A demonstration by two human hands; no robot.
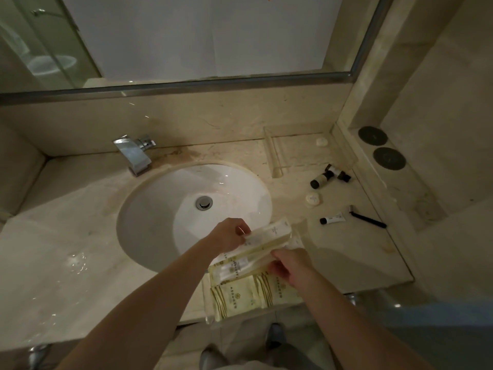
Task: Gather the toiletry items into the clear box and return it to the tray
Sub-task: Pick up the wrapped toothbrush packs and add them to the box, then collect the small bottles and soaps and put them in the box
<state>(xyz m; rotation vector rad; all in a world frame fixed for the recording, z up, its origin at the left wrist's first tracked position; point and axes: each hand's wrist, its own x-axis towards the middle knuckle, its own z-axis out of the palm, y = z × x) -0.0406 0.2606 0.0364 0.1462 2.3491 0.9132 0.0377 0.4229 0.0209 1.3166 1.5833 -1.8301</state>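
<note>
the tap [136, 153] sits at upper left and the sink [165, 209] fills the middle, so you work at its lower right edge where the counter is dry. your left hand [229, 237] is pinched shut on the top end of a sachet [269, 233], probably to slide it in lengthwise. your right hand [288, 265] is clamped on the clear box [250, 287] at lower centre, steadying it while packets [240, 297] lie flat inside. right of that, still loose on the counter: a soap [312, 200], two bottles [329, 176], a tube [332, 218], a razor [366, 218]. the tray [274, 156] waits empty-looking at upper right, holding one small soap.
</note>
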